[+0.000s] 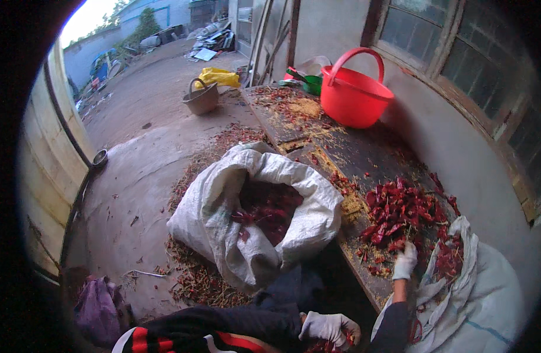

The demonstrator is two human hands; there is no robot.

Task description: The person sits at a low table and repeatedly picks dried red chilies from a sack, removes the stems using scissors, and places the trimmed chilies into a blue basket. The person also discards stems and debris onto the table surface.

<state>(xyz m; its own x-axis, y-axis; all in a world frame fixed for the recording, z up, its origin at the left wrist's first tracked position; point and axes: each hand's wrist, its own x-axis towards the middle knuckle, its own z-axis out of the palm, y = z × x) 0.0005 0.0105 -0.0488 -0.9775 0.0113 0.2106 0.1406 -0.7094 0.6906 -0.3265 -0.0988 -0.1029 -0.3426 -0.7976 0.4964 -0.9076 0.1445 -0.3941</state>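
My right hand (405, 261), in a white glove, reaches onto the wooden table at the near edge of a heap of dried red chillies (400, 207); its fingertips touch chillies, but whether they grip any is hidden. Low in the view, my left hand (330, 328), gloved too, is curled beside my leg with bits of red chilli at its fingers. An open white woven sack (204, 212) holding dark red chillies stands left of the table. At the right, another white woven sack (486, 282) has dried chillies (449, 260) in its mouth.
A red plastic basket (356, 95) and a green container (312, 84) stand at the table's far end, near scattered yellow seeds (304, 108). Stems and chilli scraps (208, 282) litter the floor around the sack. Further off are a brown basket (201, 99) and a yellow bag (219, 78).
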